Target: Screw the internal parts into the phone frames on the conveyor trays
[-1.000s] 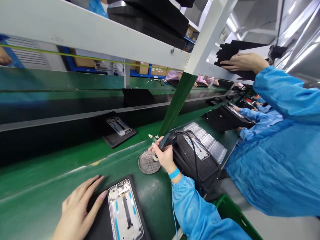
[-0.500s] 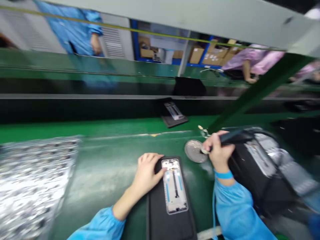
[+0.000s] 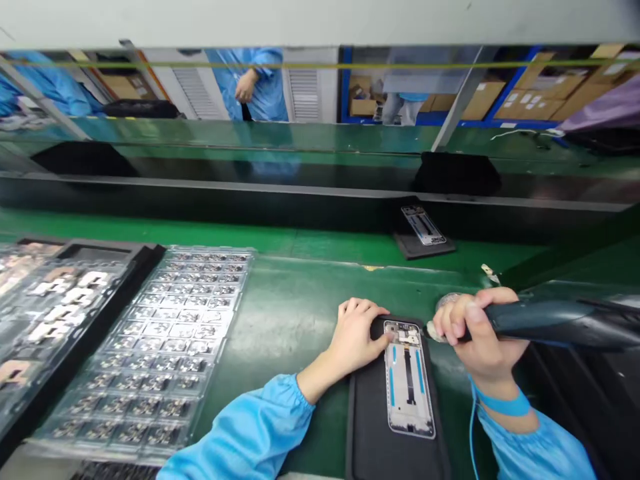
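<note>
Phone frame [image 3: 409, 381] has your loose left hand [image 3: 356, 339] at ten o'clock, likely to steady it; at two o'clock, your right hand [image 3: 487, 347] grips a dark tool [image 3: 555, 321].

From where I stand, the person's left hand [image 3: 354, 337] rests at five o'clock on a black pad [image 3: 390, 450], thumb at the edge of a phone frame [image 3: 404, 403] lying there. At four o'clock, the right hand [image 3: 487, 343] grips a dark tool [image 3: 555, 321], its tip near that frame. A clear parts tray [image 3: 213, 360] sits on the green surface [image 3: 280, 320] at eight; another frame [image 3: 424, 225] lies at three.
</note>
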`<state>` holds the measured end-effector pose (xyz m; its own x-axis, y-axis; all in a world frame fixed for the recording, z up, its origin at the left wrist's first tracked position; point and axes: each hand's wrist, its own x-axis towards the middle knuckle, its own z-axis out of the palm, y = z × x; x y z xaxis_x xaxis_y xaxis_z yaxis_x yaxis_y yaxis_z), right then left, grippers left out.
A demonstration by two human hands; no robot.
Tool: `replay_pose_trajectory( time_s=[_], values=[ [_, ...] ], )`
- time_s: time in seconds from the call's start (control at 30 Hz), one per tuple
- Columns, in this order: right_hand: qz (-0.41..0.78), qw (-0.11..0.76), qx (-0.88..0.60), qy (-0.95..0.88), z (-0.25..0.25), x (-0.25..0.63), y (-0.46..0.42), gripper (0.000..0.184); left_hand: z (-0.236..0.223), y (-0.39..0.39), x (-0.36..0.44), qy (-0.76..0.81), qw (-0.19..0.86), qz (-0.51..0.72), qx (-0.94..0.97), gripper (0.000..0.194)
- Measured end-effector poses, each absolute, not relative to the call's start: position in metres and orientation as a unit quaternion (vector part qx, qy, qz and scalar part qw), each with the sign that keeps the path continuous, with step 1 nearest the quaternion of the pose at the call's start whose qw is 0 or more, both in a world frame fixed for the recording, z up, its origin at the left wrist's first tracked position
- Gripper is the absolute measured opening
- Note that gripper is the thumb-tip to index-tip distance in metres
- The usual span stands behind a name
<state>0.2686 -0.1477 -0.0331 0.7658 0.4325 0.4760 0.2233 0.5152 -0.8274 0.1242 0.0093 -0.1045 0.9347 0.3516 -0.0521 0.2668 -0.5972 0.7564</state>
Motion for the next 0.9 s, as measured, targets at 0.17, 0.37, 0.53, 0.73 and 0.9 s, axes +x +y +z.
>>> replay_pose_trajectory(
  time_s=[0.17,0.37,0.53,0.73,0.9],
  values=[
    [0.076,0.796,-0.498,-0.337,-0.039,0.263,-0.144,0.036,-0.1,0.007,0.127,0.161,0.414,0.055,0.894,0.039],
    [0.082,0.784,-0.526,-0.32,-0.048,0.261,-0.137,0.043,-0.099,0.005,0.128,0.166,0.412,0.052,0.894,0.037],
    [0.068,0.794,-0.52,-0.308,-0.052,0.261,-0.13,0.047,-0.099,0.003,0.128,0.162,0.407,0.055,0.897,0.038],
    [0.07,0.807,-0.518,-0.275,-0.052,0.265,-0.13,0.051,-0.099,0.0,0.128,0.147,0.391,0.061,0.906,0.04],
    [0.071,0.81,-0.51,-0.282,-0.052,0.267,-0.131,0.046,-0.098,-0.001,0.129,0.143,0.39,0.055,0.908,0.042]
  ],
)
